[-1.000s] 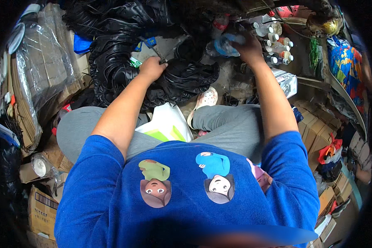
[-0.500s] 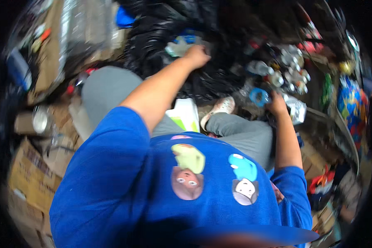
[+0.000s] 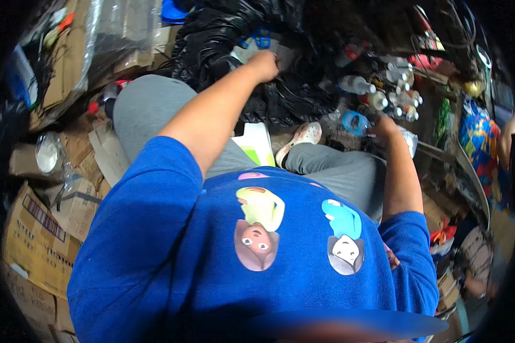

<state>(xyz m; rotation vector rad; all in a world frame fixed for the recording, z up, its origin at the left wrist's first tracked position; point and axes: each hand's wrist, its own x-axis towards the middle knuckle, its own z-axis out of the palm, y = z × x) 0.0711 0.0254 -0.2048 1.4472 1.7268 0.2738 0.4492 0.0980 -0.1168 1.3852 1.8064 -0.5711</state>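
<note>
Ahead of me a large black plastic bag (image 3: 209, 43) lies crumpled, its mouth spread. My left hand (image 3: 264, 66) reaches over it with curled fingers, beside a pale crumpled wrapper (image 3: 243, 53) and a blue printed package (image 3: 261, 39). What those fingers hold, if anything, is hidden. To the right, my right hand (image 3: 385, 127) is closed at one end of a clear plastic bottle with a blue band (image 3: 356, 123); its fingertips are partly out of sight. Just beyond this hand lie several empty plastic bottles (image 3: 357, 85) in a cluster.
Flattened cardboard (image 3: 43, 234) and a clear plastic cup (image 3: 50, 157) lie at the left. A white and green carton (image 3: 258, 143) sits between my legs, near my shoe (image 3: 304, 138). At the right are a colourful bag (image 3: 478, 128) and part of another person's arm (image 3: 506, 143).
The whole view has shifted, so most things sit slightly higher in the picture. My left hand has moved slightly left over the black bag. My right hand remains at the blue-banded bottle.
</note>
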